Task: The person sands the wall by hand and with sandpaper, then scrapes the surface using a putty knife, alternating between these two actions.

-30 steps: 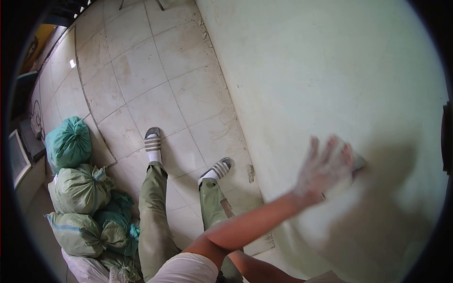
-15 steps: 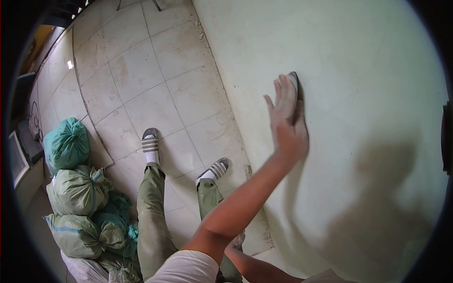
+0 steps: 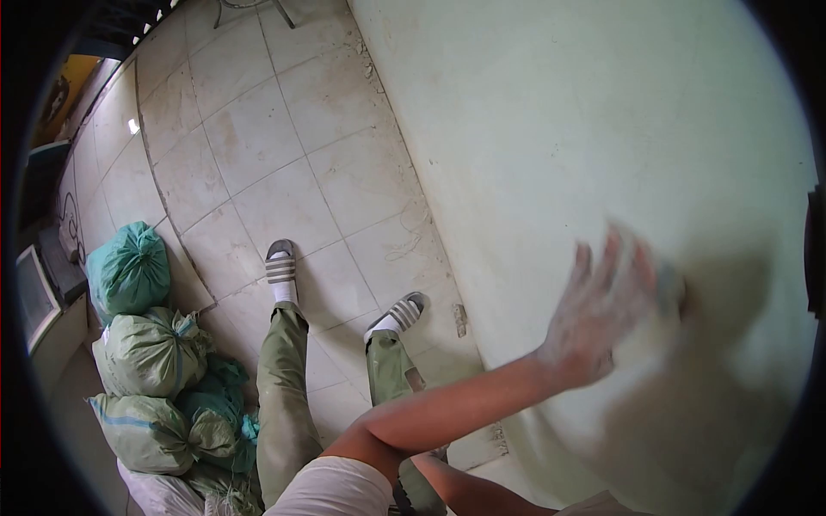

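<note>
My left hand [image 3: 602, 314], dusty and blurred by motion, reaches across to the pale wall [image 3: 516, 112] on the right. Its fingers hold a small greyish sanding pad [image 3: 674, 291] against the wall surface, with the palm turned toward the wall; the pad is smeared by motion. Low in the view, my right hand [image 3: 440, 452] is near my knee, mostly hidden behind my left forearm, so its fingers do not show. A shadow of my head and shoulders falls on the wall beside the pad.
Tied sacks, a green one [image 3: 131, 268] above several pale ones [image 3: 148, 351], are piled at the left beside my leg. My sandalled feet stand on the tiled floor [image 3: 284, 193]. Crumbled debris lies along the wall's base. Metal legs [image 3: 254, 7] show at the top.
My left hand has swept across the wall, rightward and down in the view, with the pad. My right hand has stayed near my knee. The view has shifted slightly.
</note>
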The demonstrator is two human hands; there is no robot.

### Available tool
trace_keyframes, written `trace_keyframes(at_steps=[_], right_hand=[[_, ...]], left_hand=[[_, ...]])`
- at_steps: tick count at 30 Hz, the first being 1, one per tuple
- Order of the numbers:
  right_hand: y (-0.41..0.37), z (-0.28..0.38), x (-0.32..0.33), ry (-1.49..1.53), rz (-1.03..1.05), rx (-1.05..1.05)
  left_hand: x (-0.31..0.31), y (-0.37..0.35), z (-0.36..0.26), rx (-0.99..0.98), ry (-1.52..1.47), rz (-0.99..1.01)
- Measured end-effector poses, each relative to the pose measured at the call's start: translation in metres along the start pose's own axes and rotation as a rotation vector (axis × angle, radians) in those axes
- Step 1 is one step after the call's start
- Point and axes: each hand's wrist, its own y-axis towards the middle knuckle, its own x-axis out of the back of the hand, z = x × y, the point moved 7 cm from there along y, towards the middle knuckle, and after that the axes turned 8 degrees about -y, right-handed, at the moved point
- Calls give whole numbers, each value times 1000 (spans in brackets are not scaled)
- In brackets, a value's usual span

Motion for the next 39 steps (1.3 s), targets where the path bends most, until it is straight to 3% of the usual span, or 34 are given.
trace_keyframes(at_steps=[1, 3, 4, 7, 8, 10, 11, 15, 17, 19, 21, 23, 24, 26, 29, 31, 33, 35, 37, 39], right_hand=[[-7, -20, -50, -44, 0, 51], [-1, 11, 33, 12, 13, -48], [2, 25, 65, 10, 26, -81], [9, 45, 109, 26, 35, -115], [9, 50, 113, 37, 32, -112], [13, 54, 122, 39, 28, -112], [15, 56, 124, 41, 27, -109], [15, 61, 128, 43, 33, -105], [16, 62, 129, 44, 29, -108], [16, 63, 131, 49, 27, -114], [15, 63, 131, 45, 25, -116], [15, 63, 131, 45, 26, -116], [13, 63, 131, 46, 25, -117], [12, 62, 130, 48, 27, -117], [12, 63, 132, 55, 25, -117], [12, 63, 133, 48, 26, -118], [9, 62, 131, 46, 32, -122], [9, 61, 129, 50, 35, -120], [10, 62, 131, 48, 31, -119], [10, 62, 132, 47, 31, -125]], left_hand=[[-8, -11, 4, -172, 205, 29], [1, 22, 37, 193, 252, 286], [35, 33, 63, 112, -140, -154], [41, 40, 59, 201, -365, -257], [31, 18, 34, 85, -347, -181], [-4, -26, 3, 132, -169, 154], [11, -31, -12, 95, -375, 120], [51, 57, 19, 167, -377, -201], [41, 48, 17, 149, -349, -158], [12, -1, -9, 212, -319, 67], [0, -15, -21, 226, -58, 278], [9, -5, -6, 251, -83, 254], [24, 17, 13, 129, -51, 18], [50, 45, 21, 260, -258, -28], [5, -2, -9, 275, -121, 95], [-42, -44, -17, 134, 502, 309], [-7, -3, 3, 301, 151, 394], [21, 20, 28, 147, -235, -138], [15, 15, 14, 202, -429, -237], [-17, -26, -21, 198, -101, 363]])
